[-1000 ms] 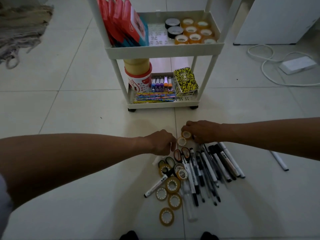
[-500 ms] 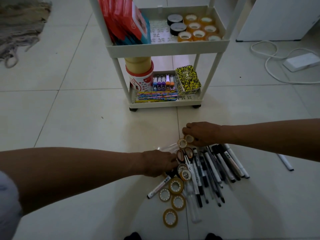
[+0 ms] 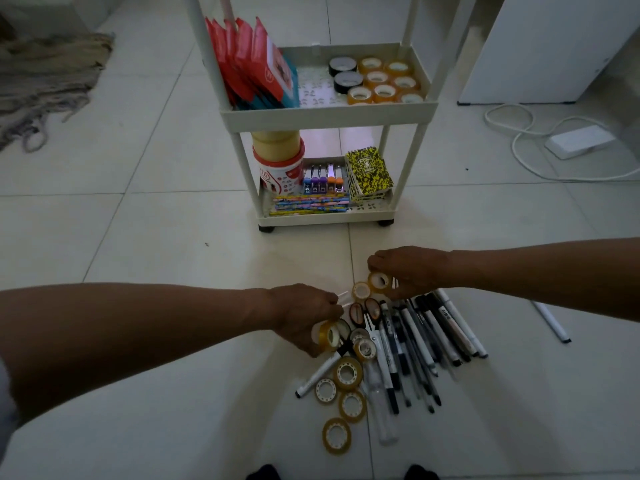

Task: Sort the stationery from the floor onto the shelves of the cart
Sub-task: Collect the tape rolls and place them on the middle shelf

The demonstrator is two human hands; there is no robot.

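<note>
Starting at the left, our left hand (image 3: 304, 317) reaches over the near-left edge of the pile on the floor (image 3: 138, 237), its grip curled round an amber tape roll (image 3: 327, 336) that stands on edge, hole facing sideways. Just right of it lie the scissors (image 3: 363, 311) and, nearer to us, more loose tape rolls (image 3: 348, 374) lying flat, with a white marker (image 3: 318, 374) slanting beneath them. Further right our right hand (image 3: 408, 270) sits at the far end of the pile, its grip pinching a second tape roll (image 3: 379, 282), tilted up, with another roll (image 3: 361, 291) flat on the tile touching it on the left. Right again, the pens and markers (image 3: 433, 341) fan out with their long axes running from far to near. The relation that matters, we judge, is this: the cart (image 3: 329, 114) stands straight ahead, far from both hands, and its upper shelf already keeps tape rolls (image 3: 384, 81) in the right half. So both held rolls must travel away from us and upward, and our right hand, already further forward and on that side, lies nearer that corner than the left.
</note>
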